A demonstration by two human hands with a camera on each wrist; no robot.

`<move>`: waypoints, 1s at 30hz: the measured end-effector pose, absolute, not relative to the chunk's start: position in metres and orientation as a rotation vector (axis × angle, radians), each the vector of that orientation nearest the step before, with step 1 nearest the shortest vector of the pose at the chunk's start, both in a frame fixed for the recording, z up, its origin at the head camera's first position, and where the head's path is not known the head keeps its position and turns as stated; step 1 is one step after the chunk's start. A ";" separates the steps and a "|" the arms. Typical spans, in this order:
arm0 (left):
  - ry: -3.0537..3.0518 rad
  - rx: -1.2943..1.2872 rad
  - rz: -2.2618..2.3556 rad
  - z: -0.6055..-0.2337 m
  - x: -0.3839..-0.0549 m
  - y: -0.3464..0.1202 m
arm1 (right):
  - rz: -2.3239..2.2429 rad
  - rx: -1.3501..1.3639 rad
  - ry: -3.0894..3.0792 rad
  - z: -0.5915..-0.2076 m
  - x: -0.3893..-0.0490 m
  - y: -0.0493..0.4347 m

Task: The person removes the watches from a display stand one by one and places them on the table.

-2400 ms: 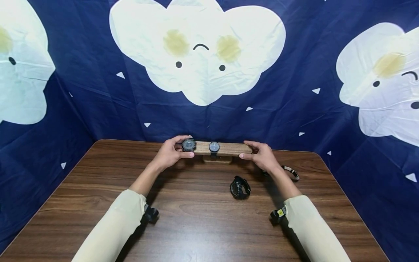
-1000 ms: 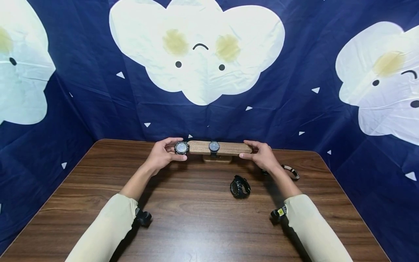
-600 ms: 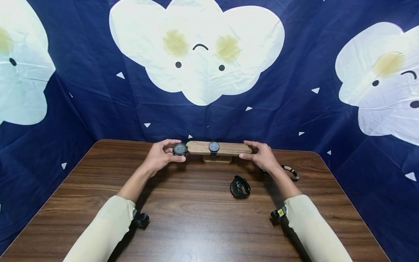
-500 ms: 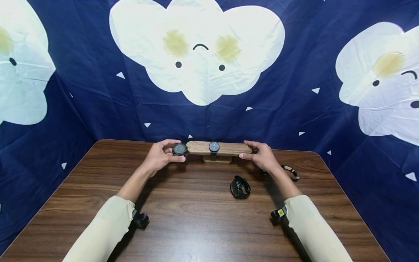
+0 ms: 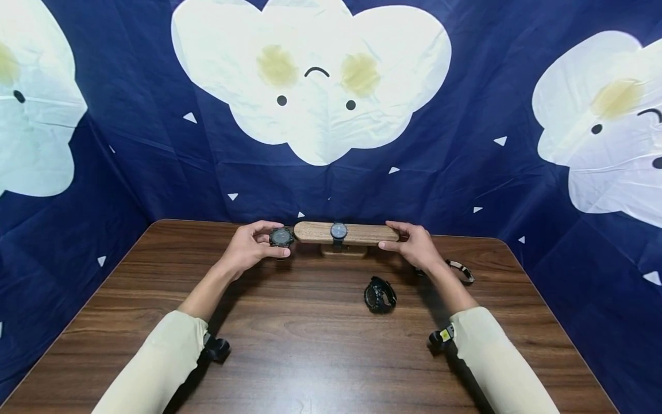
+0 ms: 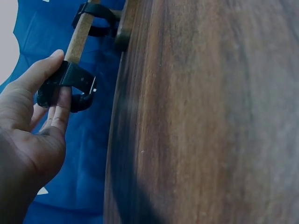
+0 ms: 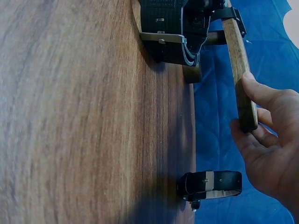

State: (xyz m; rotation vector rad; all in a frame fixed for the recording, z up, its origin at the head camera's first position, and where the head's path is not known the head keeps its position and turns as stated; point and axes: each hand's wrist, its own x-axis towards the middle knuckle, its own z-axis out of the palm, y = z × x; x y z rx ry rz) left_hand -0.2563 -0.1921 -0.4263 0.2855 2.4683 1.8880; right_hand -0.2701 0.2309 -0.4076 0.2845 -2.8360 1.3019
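At the back of the table stands a wooden watch stand (image 5: 315, 232), a long rounded bar on a small base. A dark round-faced watch (image 5: 338, 231) is strapped around its middle. My left hand (image 5: 249, 247) holds a chunky black watch (image 5: 281, 237) between thumb and fingers, just off the bar's left end. In the left wrist view that watch's buckled strap (image 6: 78, 78) forms a loop below the fingers. My right hand (image 5: 416, 247) grips the bar's right end, thumb in front and fingers behind, as the right wrist view also shows.
A black watch (image 5: 380, 295) lies on the brown wooden table (image 5: 310, 345) in front of the stand. Another strapped watch (image 5: 460, 272) sits partly hidden behind my right forearm. A dark blue cloth (image 5: 320, 190) with white clouds hangs close behind the table.
My left hand has drawn the black watch leftward along the bar and off its left end, baring the rounded tip. My right hand keeps its grip on the other end.
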 end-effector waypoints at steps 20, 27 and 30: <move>2.553 0.294 1.732 -0.425 -0.250 -0.202 | 1.294 0.271 -2.836 -0.406 -0.270 0.231; 2.553 0.291 1.675 -0.425 -0.248 -0.205 | 1.300 0.271 -2.828 -0.408 -0.271 0.231; 2.556 0.302 1.663 -0.426 -0.247 -0.206 | 1.300 0.270 -2.830 -0.408 -0.271 0.231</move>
